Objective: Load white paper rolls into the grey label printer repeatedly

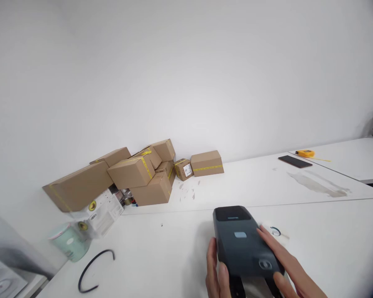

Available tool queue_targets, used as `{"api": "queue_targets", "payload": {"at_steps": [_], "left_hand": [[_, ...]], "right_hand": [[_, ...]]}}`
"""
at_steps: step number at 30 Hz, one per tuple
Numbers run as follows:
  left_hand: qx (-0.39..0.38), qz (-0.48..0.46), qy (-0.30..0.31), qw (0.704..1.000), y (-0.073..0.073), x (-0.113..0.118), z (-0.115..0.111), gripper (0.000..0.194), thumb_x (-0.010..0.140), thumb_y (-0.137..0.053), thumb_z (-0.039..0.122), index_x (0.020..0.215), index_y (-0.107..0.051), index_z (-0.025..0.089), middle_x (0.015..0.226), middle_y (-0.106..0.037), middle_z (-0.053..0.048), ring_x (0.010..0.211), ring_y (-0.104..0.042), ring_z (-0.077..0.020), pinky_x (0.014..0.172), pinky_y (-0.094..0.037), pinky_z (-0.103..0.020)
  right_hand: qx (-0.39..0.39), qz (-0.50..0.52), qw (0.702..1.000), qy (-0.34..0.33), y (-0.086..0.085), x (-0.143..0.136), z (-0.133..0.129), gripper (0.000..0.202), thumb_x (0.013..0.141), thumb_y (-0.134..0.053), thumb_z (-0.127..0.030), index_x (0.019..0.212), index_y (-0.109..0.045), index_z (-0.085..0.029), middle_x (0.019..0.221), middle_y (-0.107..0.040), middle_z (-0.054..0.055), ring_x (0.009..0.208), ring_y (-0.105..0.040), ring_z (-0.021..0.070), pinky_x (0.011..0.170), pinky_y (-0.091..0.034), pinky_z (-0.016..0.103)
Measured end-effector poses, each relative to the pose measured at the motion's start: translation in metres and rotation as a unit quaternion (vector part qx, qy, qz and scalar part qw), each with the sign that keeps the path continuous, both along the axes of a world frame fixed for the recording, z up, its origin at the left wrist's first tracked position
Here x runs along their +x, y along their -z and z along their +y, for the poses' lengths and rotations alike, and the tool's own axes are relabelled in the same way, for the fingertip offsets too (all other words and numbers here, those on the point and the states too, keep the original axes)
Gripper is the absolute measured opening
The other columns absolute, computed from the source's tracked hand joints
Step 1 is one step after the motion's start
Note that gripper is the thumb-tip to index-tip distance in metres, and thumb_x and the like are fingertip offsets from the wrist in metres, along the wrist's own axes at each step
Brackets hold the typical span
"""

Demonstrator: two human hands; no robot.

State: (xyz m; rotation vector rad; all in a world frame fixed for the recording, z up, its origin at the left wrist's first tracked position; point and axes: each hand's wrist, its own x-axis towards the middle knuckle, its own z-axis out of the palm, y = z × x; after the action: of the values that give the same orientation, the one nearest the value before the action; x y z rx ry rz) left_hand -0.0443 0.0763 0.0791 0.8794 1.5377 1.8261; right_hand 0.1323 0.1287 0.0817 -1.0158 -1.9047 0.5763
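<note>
A dark grey handheld device (247, 244) with a light blue patch and a round emblem is held over the white table, its far end tilted up. My left hand (216, 271) grips its left side, thumb near the lower edge. Along the right side lie the fingers of my right hand (290, 265), with the thumb at the lower right corner. The device's near end runs out of the picture's bottom. Just right of it, a small dark loop (275, 231) rests on something pale, partly hidden by my right hand.
Cardboard boxes (152, 188) are stacked at the back left, beside a white box (107, 215) and a mint green canister (70, 242). A black curved strip (88, 271) lies front left. A black phone-like slab (295, 161) and a yellow tape measure (305, 153) lie back right.
</note>
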Motion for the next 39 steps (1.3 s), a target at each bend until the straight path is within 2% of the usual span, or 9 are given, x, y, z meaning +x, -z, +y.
{"api": "queue_targets", "payload": {"at_steps": [6, 11, 17, 20, 23, 26, 30, 34, 39], "left_hand": [[0.006, 0.011, 0.022, 1.000, -0.039, -0.028, 0.055, 0.057, 0.092, -0.049, 0.052, 0.140, -0.047, 0.021, 0.141, -0.058, -0.011, 0.135, -0.049, -0.0237, 0.112, -0.038, -0.034], [-0.117, 0.149, 0.066, 0.980, -0.016, -0.034, 0.089, 0.054, 0.085, -0.058, 0.038, 0.134, -0.054, 0.017, 0.142, -0.054, -0.014, 0.135, -0.047, -0.0277, 0.111, -0.035, -0.038], [-0.160, 0.220, 0.096, 0.957, -0.005, -0.027, 0.088, 0.057, 0.086, -0.055, 0.036, 0.139, -0.049, 0.016, 0.145, -0.052, -0.014, 0.136, -0.046, -0.0289, 0.111, -0.035, -0.039], [-0.158, 0.235, 0.091, 0.955, -0.004, -0.028, 0.088, 0.056, 0.087, -0.054, 0.036, 0.139, -0.049, 0.016, 0.145, -0.053, -0.014, 0.135, -0.047, -0.0280, 0.111, -0.036, -0.038], [-0.148, 0.251, 0.078, 0.954, -0.001, -0.029, 0.091, 0.053, 0.086, -0.054, 0.034, 0.135, -0.052, 0.015, 0.141, -0.057, -0.014, 0.131, -0.051, -0.0274, 0.110, -0.037, -0.037], [-0.130, 0.269, 0.071, 0.952, 0.003, -0.029, 0.093, 0.048, 0.085, -0.054, 0.031, 0.131, -0.055, 0.015, 0.135, -0.062, -0.013, 0.126, -0.056, -0.0263, 0.107, -0.039, -0.036], [-0.137, 0.293, 0.063, 0.944, 0.005, -0.030, 0.094, 0.046, 0.086, -0.052, 0.029, 0.130, -0.056, 0.016, 0.136, -0.062, -0.012, 0.126, -0.056, -0.0253, 0.107, -0.040, -0.036], [-0.159, 0.316, 0.069, 0.933, 0.003, -0.030, 0.093, 0.049, 0.086, -0.055, 0.032, 0.133, -0.054, 0.017, 0.140, -0.059, -0.012, 0.129, -0.054, -0.0264, 0.108, -0.039, -0.037], [-0.158, 0.319, 0.078, 0.931, 0.003, -0.030, 0.090, 0.054, 0.088, -0.052, 0.030, 0.140, -0.047, 0.018, 0.143, -0.057, -0.011, 0.130, -0.053, -0.0267, 0.110, -0.037, -0.038]], "right_hand": [[-0.004, 0.073, 0.997, -0.026, -0.080, -0.029, 0.074, 0.055, 0.100, -0.031, -0.054, 0.152, -0.031, -0.035, 0.157, -0.040, 0.004, 0.143, -0.039, 0.0267, 0.116, -0.036, 0.050], [0.000, 0.083, 0.997, 0.007, -0.115, -0.052, 0.135, 0.057, 0.099, -0.030, -0.059, 0.147, -0.039, -0.030, 0.144, -0.056, 0.008, 0.131, -0.053, 0.0286, 0.109, -0.043, 0.051], [0.003, 0.054, 0.998, 0.028, -0.130, -0.062, 0.177, 0.053, 0.097, -0.034, -0.059, 0.135, -0.054, -0.026, 0.136, -0.063, 0.011, 0.124, -0.059, 0.0322, 0.103, -0.047, 0.052], [0.074, 0.082, 0.991, 0.075, -0.125, -0.058, 0.165, 0.050, 0.096, -0.041, -0.055, 0.131, -0.054, -0.022, 0.138, -0.059, 0.014, 0.124, -0.057, 0.0321, 0.103, -0.046, 0.050], [0.180, 0.088, 0.976, 0.087, -0.100, -0.050, 0.131, 0.033, 0.099, -0.039, -0.044, 0.106, -0.063, -0.022, 0.107, -0.071, 0.011, 0.102, -0.066, 0.0258, 0.090, -0.051, 0.040], [0.140, -0.077, 0.986, -0.048, -0.063, -0.045, 0.100, 0.033, 0.101, -0.036, -0.032, 0.087, -0.065, -0.023, 0.086, -0.072, 0.005, 0.080, -0.068, 0.0209, 0.079, -0.052, 0.035], [0.092, -0.354, 0.917, -0.158, -0.025, -0.054, 0.089, 0.034, 0.088, -0.042, -0.009, 0.083, -0.074, -0.019, 0.082, -0.076, 0.009, 0.093, -0.069, 0.0259, 0.111, -0.033, 0.050], [0.061, -0.483, 0.849, -0.206, -0.013, -0.069, 0.093, 0.032, 0.075, -0.049, -0.003, 0.086, -0.079, -0.010, 0.081, -0.076, 0.016, 0.097, -0.069, 0.0307, 0.118, -0.016, 0.054], [0.032, -0.454, 0.856, -0.246, -0.017, -0.071, 0.093, 0.027, 0.082, -0.054, -0.018, 0.091, -0.078, -0.009, 0.091, -0.076, 0.019, 0.102, -0.066, 0.0345, 0.112, -0.023, 0.058]]}}
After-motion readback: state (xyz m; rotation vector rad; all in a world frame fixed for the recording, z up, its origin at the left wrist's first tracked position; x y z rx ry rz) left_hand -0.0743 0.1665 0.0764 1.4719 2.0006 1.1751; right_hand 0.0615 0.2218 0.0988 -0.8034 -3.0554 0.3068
